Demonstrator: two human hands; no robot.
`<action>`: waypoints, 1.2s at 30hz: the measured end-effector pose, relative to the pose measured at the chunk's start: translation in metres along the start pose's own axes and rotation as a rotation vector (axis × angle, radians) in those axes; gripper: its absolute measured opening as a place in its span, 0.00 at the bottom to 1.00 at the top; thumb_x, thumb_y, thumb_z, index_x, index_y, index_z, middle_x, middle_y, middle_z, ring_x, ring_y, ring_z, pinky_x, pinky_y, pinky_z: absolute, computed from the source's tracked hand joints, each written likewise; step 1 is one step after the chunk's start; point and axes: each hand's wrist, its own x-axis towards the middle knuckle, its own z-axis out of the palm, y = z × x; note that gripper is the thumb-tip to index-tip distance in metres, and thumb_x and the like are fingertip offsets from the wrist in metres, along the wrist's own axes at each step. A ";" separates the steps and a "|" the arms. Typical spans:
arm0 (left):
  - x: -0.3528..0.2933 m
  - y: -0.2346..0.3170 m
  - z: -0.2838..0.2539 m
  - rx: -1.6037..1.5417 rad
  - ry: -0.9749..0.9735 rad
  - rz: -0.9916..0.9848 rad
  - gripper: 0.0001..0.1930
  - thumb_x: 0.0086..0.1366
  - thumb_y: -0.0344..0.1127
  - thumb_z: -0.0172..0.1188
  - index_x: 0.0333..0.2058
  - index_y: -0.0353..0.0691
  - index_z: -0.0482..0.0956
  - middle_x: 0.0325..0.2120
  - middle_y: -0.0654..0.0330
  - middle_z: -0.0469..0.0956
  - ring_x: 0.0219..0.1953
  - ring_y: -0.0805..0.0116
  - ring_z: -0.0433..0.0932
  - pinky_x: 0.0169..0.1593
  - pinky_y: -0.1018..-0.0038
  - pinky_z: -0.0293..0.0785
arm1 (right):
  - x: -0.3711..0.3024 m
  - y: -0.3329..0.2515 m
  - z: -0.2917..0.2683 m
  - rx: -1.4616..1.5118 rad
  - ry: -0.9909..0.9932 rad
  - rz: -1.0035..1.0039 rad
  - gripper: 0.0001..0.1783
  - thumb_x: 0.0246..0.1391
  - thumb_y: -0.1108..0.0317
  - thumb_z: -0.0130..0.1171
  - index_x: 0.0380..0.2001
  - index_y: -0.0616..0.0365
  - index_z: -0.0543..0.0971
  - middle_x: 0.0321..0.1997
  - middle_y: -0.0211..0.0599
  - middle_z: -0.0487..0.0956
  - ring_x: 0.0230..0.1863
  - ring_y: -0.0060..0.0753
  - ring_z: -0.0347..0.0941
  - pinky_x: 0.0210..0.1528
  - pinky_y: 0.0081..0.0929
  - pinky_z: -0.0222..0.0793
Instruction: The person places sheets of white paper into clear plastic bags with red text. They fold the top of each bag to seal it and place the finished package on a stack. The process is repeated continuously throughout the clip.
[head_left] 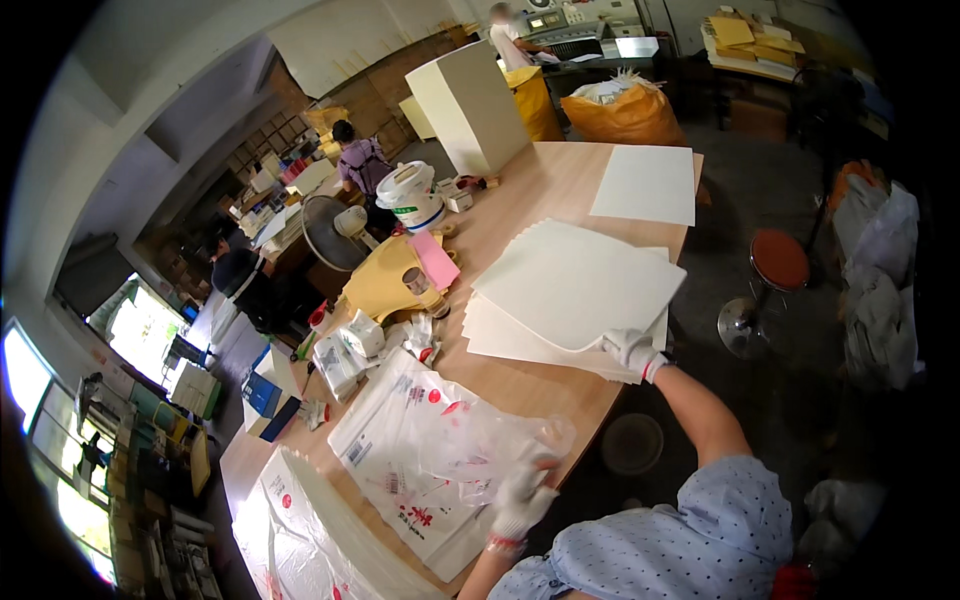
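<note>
Both my hands wear white knit gloves. My right hand (pixel 632 352) is closed on the near corner of a large white paper sheet (pixel 580 280), its thumb and fingers pinching the edge. That corner curls up slightly over more loosely fanned sheets (pixel 530 345) on the table. My left hand (pixel 520 500) is at the table's near edge, fingers bent around the crumpled rim of a translucent plastic bag (pixel 470 440) with red print. The bag lies over a flat white printed wrapper (pixel 385 455). How firmly the left fingers grip is partly hidden.
A plastic-covered stack (pixel 320 530) stands at the near left. Beyond are a yellow wrapping sheet (pixel 385 275), pink paper (pixel 435 260), a white bucket (pixel 410 195), a fan (pixel 335 232) and a tall white stack (pixel 470 110). Right of the wooden table (pixel 560 180) stands a red stool (pixel 778 260). Several people work farther off.
</note>
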 end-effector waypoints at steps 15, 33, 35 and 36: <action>0.010 0.014 0.005 0.251 -0.306 -0.597 0.30 0.53 0.48 0.57 0.51 0.38 0.62 0.41 0.43 0.74 0.47 0.52 0.74 0.46 0.61 0.71 | -0.168 0.006 -0.016 0.231 -0.077 -0.098 0.17 0.50 0.75 0.51 0.46 0.57 0.74 0.44 0.42 0.76 0.45 0.31 0.73 0.47 0.29 0.70; 0.157 -0.093 -0.137 0.180 0.464 -0.816 0.41 0.49 0.51 0.61 0.55 0.30 0.58 0.49 0.45 0.69 0.53 0.50 0.68 0.59 0.52 0.55 | -0.167 -0.127 -0.069 0.510 0.085 0.292 0.09 0.41 0.71 0.55 0.27 0.64 0.79 0.23 0.45 0.77 0.26 0.36 0.76 0.29 0.29 0.69; 0.163 -0.112 -0.131 -0.132 0.485 -0.559 0.35 0.52 0.46 0.58 0.55 0.32 0.59 0.47 0.48 0.71 0.46 0.55 0.73 0.55 0.54 0.63 | -0.174 -0.122 -0.084 0.344 0.128 0.217 0.05 0.41 0.73 0.54 0.22 0.61 0.78 0.21 0.42 0.76 0.24 0.33 0.75 0.27 0.29 0.69; 0.162 -0.122 -0.127 -0.284 0.494 -0.430 0.32 0.53 0.43 0.56 0.55 0.33 0.60 0.46 0.49 0.72 0.43 0.58 0.75 0.53 0.55 0.66 | -0.176 -0.121 -0.092 0.262 0.144 0.178 0.05 0.40 0.73 0.53 0.19 0.60 0.78 0.20 0.40 0.76 0.23 0.32 0.74 0.27 0.29 0.69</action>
